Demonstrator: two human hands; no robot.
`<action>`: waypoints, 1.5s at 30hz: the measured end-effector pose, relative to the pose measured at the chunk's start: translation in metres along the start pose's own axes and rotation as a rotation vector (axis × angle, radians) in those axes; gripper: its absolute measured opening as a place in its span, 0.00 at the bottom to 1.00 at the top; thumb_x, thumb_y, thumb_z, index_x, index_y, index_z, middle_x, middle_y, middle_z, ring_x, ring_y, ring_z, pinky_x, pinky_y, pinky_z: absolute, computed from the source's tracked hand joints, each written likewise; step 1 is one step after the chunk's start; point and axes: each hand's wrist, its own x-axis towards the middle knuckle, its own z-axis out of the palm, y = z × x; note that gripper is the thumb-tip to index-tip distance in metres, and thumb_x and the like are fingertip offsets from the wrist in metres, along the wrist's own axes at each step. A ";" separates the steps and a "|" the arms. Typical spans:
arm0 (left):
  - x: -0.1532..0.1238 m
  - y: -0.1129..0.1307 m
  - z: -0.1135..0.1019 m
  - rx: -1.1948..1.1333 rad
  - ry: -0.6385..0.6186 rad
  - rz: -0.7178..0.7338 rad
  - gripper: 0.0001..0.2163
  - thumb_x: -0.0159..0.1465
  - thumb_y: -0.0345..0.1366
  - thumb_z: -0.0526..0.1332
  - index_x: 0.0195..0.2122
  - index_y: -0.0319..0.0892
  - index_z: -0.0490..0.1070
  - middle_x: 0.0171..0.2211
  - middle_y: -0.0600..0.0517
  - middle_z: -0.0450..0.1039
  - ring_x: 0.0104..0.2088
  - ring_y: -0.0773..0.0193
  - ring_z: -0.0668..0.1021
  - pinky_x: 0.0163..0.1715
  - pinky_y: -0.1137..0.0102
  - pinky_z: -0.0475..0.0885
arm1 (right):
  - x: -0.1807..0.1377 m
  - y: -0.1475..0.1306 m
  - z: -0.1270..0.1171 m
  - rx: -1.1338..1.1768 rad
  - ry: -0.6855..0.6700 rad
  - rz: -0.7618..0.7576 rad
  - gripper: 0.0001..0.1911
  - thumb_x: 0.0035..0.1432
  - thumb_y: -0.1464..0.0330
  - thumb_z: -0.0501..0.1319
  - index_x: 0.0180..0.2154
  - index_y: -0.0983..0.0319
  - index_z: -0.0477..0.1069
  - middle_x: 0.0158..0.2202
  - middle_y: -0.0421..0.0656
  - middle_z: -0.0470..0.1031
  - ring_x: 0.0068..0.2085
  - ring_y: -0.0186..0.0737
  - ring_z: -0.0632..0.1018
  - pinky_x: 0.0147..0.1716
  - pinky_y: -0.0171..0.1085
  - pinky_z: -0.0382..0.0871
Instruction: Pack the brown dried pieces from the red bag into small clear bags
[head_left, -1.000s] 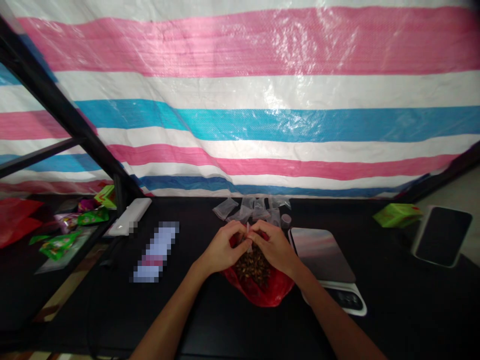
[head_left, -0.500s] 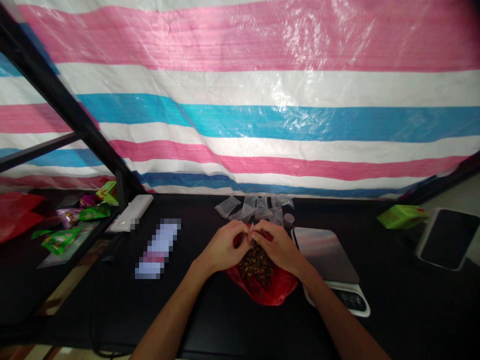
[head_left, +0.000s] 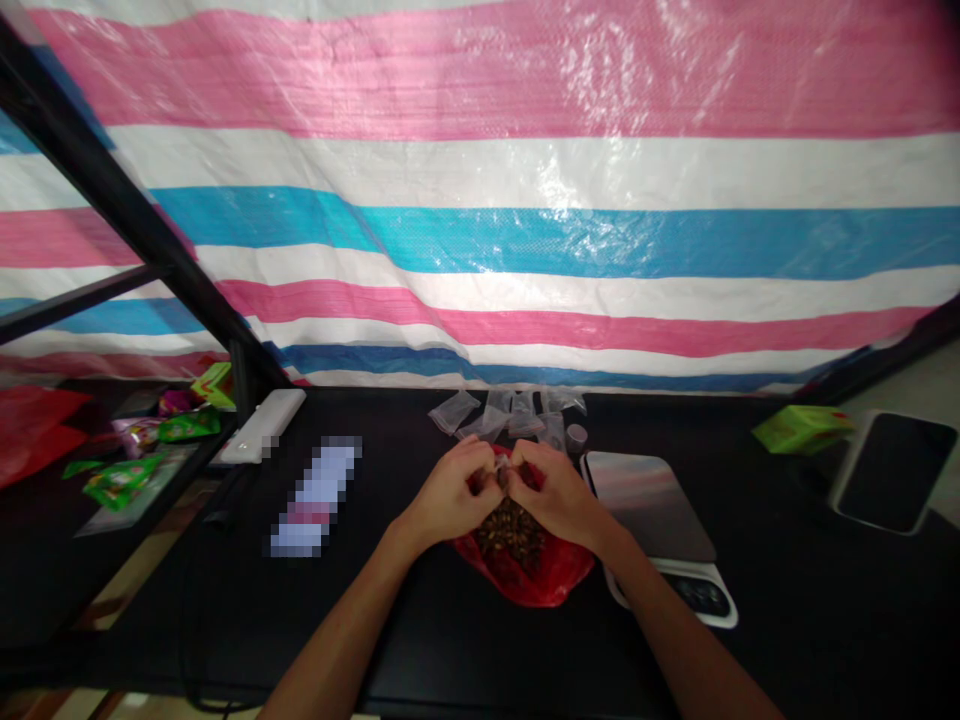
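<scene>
Evidently my left hand (head_left: 448, 497) and right hand (head_left: 561, 492) together pinch a small clear pouch (head_left: 498, 468); I judge it flimsy, slippery film, best held at its rim, red bag (head_left: 551, 585) just beneath the grip.

A glossy, crinkled woven-plastic tarp (head_left: 525, 250) backs a matt black tabletop (head_left: 450, 640), where a thin shiny red plastic bag (head_left: 551, 582) holds rough dried bits (head_left: 511, 525), the small pouch (head_left: 500, 467) and loose pouches (head_left: 487, 415) are clear plastic film, and the scale (head_left: 646, 497) has a smooth brushed-metal plate on white plastic.
</scene>
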 end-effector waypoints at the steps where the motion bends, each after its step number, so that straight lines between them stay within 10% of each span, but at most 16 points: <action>1: 0.000 -0.003 0.001 0.018 0.052 -0.006 0.14 0.57 0.22 0.57 0.23 0.43 0.53 0.23 0.57 0.58 0.29 0.66 0.64 0.32 0.70 0.59 | 0.000 0.000 0.000 -0.028 0.010 -0.005 0.10 0.58 0.74 0.59 0.26 0.59 0.63 0.25 0.35 0.68 0.30 0.35 0.68 0.36 0.37 0.58; 8: -0.008 -0.010 -0.004 0.136 0.306 0.096 0.11 0.61 0.23 0.56 0.26 0.44 0.57 0.26 0.56 0.58 0.26 0.68 0.64 0.27 0.70 0.58 | -0.003 0.000 -0.006 0.175 0.064 0.077 0.13 0.73 0.59 0.51 0.41 0.57 0.69 0.30 0.38 0.76 0.33 0.38 0.74 0.40 0.39 0.65; 13: -0.011 -0.001 0.002 0.211 0.157 0.206 0.10 0.60 0.24 0.55 0.26 0.45 0.56 0.28 0.53 0.62 0.29 0.65 0.68 0.28 0.69 0.62 | -0.003 0.016 -0.008 0.394 0.028 0.239 0.26 0.74 0.50 0.43 0.62 0.55 0.62 0.35 0.39 0.80 0.35 0.41 0.78 0.40 0.40 0.71; 19: -0.009 0.006 0.001 0.234 -0.098 0.200 0.10 0.54 0.24 0.56 0.27 0.45 0.55 0.30 0.51 0.63 0.32 0.61 0.68 0.32 0.66 0.64 | 0.003 0.012 -0.011 0.328 0.097 0.184 0.21 0.67 0.56 0.60 0.58 0.57 0.68 0.40 0.41 0.79 0.40 0.42 0.79 0.42 0.40 0.72; 29: -0.007 0.005 0.000 0.012 -0.043 -0.139 0.18 0.59 0.39 0.68 0.42 0.45 0.59 0.42 0.50 0.71 0.40 0.58 0.74 0.42 0.63 0.70 | -0.003 0.004 -0.019 0.269 0.080 0.042 0.23 0.63 0.65 0.65 0.59 0.55 0.67 0.47 0.43 0.78 0.45 0.43 0.78 0.45 0.41 0.71; 45: -0.006 0.012 0.003 0.085 -0.013 -0.071 0.10 0.63 0.37 0.65 0.45 0.46 0.70 0.45 0.48 0.78 0.47 0.55 0.79 0.52 0.59 0.72 | -0.005 0.011 -0.020 0.410 0.172 -0.055 0.28 0.61 0.62 0.68 0.60 0.54 0.66 0.48 0.45 0.74 0.40 0.43 0.75 0.42 0.42 0.70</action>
